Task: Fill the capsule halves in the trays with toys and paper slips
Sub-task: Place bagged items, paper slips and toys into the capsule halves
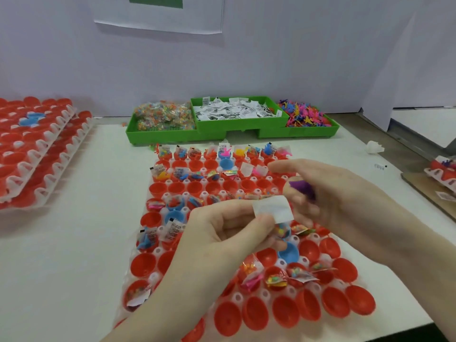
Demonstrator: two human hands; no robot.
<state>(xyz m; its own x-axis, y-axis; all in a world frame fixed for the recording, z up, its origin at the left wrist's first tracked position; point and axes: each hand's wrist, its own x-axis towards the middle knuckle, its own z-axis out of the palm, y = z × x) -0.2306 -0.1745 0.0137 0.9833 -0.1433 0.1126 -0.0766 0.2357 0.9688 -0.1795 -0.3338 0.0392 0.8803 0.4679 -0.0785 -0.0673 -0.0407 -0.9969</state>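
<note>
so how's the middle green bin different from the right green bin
The middle green bin holds white printed paper slips; the right green bin holds a heap of small toy figures in pink, blue and yellow. The middle one sits higher, the right one lower. Both are green plastic at the table's far edge.

Over the tray (158, 276) of red capsule halves (228, 318), the left hand (222, 233) pinches a white paper slip (272, 208) and a bead packet (282, 230); the right hand (345, 203) holds a purple toy (302, 188). A green bin (232, 130) sits behind.

Bright, even light; soft focus, bowed edges.
</note>
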